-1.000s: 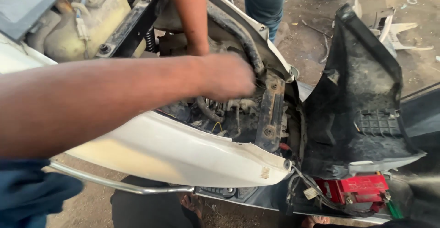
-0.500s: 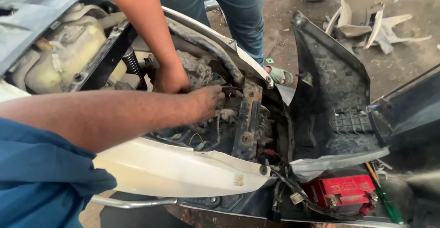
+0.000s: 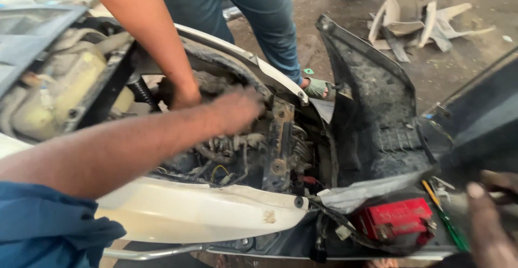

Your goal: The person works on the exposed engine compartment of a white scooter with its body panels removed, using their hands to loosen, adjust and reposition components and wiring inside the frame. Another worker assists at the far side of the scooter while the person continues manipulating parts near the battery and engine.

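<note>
**Hands in the open scooter frame**

At the left sits the yellowish tank (image 3: 59, 93). A co-worker's hand (image 3: 185, 96) reaches into the engine bay (image 3: 243, 155). Our left hand (image 3: 237, 109), blurred, hovers above the wiring; we cannot tell its grip. Near right, the red battery (image 3: 396, 218); our right hand (image 3: 488, 225) shows at the edge, grip unclear.

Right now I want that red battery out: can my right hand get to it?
Probably yes. The right hand sits just beside the red battery, whose top lies uncovered; only loose wires and a green-handled tool lie near.
</note>
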